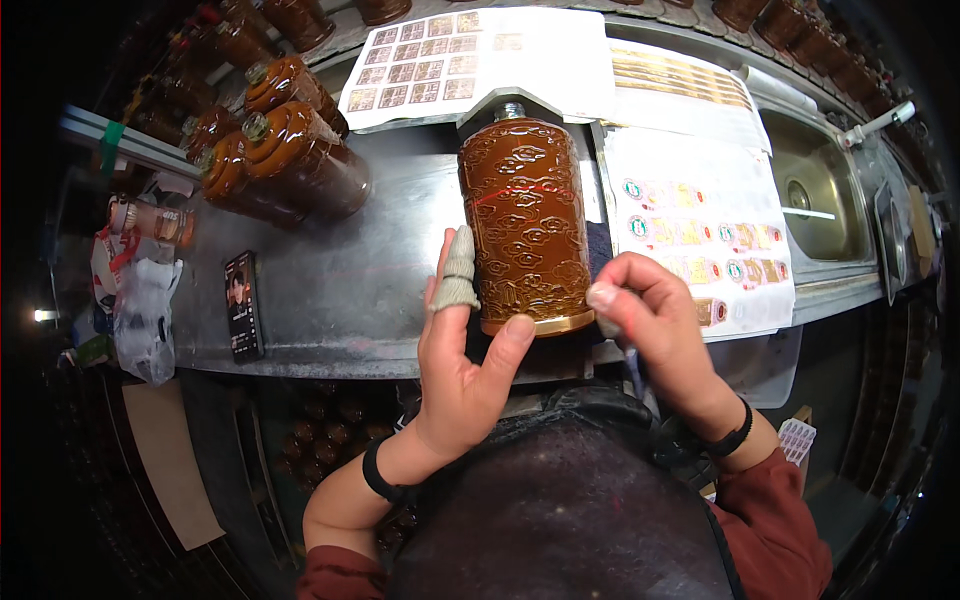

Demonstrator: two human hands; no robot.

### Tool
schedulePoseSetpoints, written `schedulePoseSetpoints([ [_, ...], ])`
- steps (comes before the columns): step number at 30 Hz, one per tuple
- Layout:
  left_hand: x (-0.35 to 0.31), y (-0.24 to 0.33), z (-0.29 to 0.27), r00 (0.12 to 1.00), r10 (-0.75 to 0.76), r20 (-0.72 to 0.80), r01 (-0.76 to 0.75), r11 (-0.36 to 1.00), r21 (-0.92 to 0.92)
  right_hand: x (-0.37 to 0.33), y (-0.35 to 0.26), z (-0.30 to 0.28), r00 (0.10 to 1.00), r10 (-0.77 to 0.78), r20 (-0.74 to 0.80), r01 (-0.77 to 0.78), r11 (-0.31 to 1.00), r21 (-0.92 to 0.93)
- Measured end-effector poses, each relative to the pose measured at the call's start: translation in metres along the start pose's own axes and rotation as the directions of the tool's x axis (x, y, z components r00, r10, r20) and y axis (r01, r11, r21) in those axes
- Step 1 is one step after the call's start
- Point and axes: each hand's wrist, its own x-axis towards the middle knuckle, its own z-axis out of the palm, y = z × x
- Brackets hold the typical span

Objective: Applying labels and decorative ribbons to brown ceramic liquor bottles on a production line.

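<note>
A large brown embossed bottle (530, 215) lies in front of me on a metal work surface, its clear neck pointing away and its gold-rimmed base toward me. A thin red light line crosses its upper body. My left hand (460, 370) steadies it, fingers along its left side and thumb against the gold base rim. A knitted finger sleeve (458, 272) covers one finger of that hand. Just off the bottle's lower right edge, my right hand (655, 315) is closed in a pinch of thumb and fingers. Whatever it holds there, if anything, cannot be made out.
Several brown bottles (300, 160) stand at the left behind a phone (242, 305). Label sheets (745, 160) lie at the right, and another sheet (540, 75) lies behind the bottle. A metal sink (815, 190) is at the far right. Plastic bags (145, 320) hang over the left edge.
</note>
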Motion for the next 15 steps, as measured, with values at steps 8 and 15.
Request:
schedulePoseSetpoints([
  [8,0.005,0.002,0.0,0.962,-0.234,0.14,0.268,0.905,-0.329,0.0,0.007,0.011,0.983,-0.179,-0.045,0.159,0.945,-0.287],
  [15,0.009,-0.003,-0.005,0.967,-0.157,0.198,0.205,0.947,-0.248,0.001,0.011,0.006,0.983,-0.184,0.01,0.18,0.95,-0.255],
])
